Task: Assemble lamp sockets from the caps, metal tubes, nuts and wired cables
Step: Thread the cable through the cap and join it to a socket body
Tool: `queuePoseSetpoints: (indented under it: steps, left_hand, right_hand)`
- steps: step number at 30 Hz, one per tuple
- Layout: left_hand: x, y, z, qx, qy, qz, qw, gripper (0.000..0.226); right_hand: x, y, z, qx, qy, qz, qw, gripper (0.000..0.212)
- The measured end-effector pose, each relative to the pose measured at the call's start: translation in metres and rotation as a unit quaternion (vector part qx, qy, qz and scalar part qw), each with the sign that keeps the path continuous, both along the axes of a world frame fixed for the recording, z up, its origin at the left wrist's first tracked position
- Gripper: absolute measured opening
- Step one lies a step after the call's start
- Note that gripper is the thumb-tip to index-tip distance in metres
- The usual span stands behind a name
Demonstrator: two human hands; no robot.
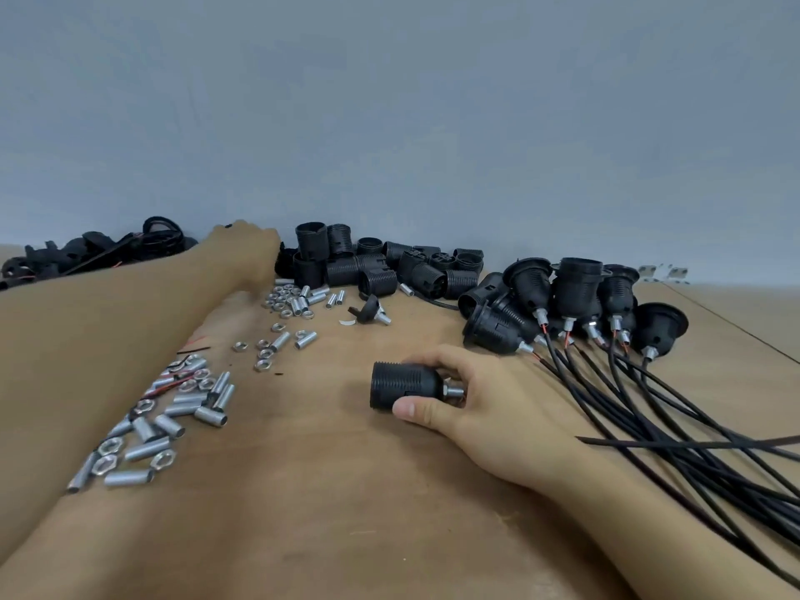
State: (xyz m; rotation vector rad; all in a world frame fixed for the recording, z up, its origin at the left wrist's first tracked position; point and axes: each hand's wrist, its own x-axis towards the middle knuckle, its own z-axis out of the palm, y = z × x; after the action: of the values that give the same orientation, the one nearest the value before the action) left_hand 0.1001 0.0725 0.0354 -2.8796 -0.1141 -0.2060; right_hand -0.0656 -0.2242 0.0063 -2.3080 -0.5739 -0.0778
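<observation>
Wooden table (329,491) against a grey wall, strewn with parts. Right hand (489,409) grips a black socket (404,387) lying on its side — thumb and fingers around its metal tube end. Likely light, rigid, ribbed plastic; best held by the body. Left hand (249,253) reaches far back — its fingers are hidden.

black socket (404,387) lying sideways, metal tube (453,389) screwed on
</observation>
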Motion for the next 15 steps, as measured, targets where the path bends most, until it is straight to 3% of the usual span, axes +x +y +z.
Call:
queuePoseSetpoints:
  steps: [4,7,9,12,15]
  left_hand:
    - [0.008,0.008,-0.006,-0.036,-0.078,0.017,0.996,0.006]
    - [0.01,0.017,-0.008,-0.08,-0.046,0.022,0.995,0.005]
    - [0.008,0.016,-0.012,-0.054,-0.015,0.025,0.998,0.022]
    - [0.006,0.007,-0.018,-0.006,0.007,0.032,0.999,0.023]
    - [0.008,0.011,-0.02,0.029,-0.045,0.034,0.998,0.03]
  right_hand:
    - [0.004,0.0,-0.004,0.03,0.021,0.009,0.999,0.026]
    - [0.009,-0.001,-0.01,0.042,0.039,0.007,0.998,0.03]
    - [0.01,-0.001,-0.012,0.043,0.043,0.01,0.998,0.034]
    - [0.012,-0.002,-0.013,0.048,0.044,0.016,0.998,0.034]
    - [0.013,-0.002,-0.014,0.053,0.042,0.022,0.997,0.03]
